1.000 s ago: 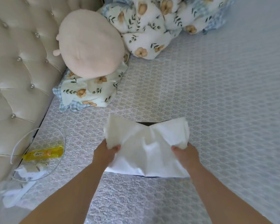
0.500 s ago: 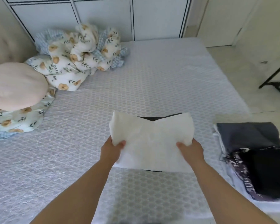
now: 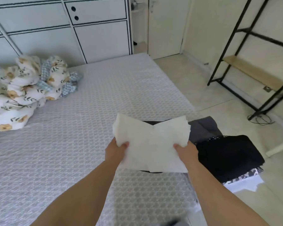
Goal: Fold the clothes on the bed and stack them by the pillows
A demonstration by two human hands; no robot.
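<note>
Folded white cloth (image 3: pixel 151 144) hangs over the bed (image 3: pixel 91 111), soft, light, floppy; my left hand (image 3: pixel 115 151) pinches its left edge, my right hand (image 3: pixel 185 151) its right, best held at both sides.

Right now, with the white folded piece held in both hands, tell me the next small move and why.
Probably lower the white folded garment onto the dark clothes pile at the bed's right edge. Both the left hand and the right hand keep a grip on its near corners, it looks fully folded, and it is held up just left of that pile.
</note>
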